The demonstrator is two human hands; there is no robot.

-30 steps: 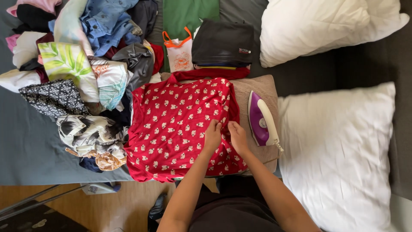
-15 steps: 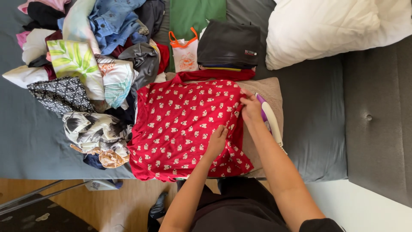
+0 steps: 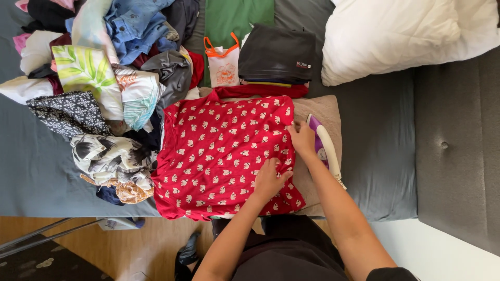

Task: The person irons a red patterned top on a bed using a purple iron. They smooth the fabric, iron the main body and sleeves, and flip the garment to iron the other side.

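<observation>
- A heap of mixed, crumpled clothes lies at the left on the grey bed.
- The red, white-patterned cotton garment lies spread flat on a beige towel.
- My left hand presses on it, fingers spread, gripping nothing.
- My right hand rests at its right edge, fingers loosely curled, touching the purple-and-white iron.

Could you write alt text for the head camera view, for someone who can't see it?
Both hands, left hand and right hand, press flat on a red patterned shirt spread on a bed, beside a purple iron and a clothes pile.
</observation>
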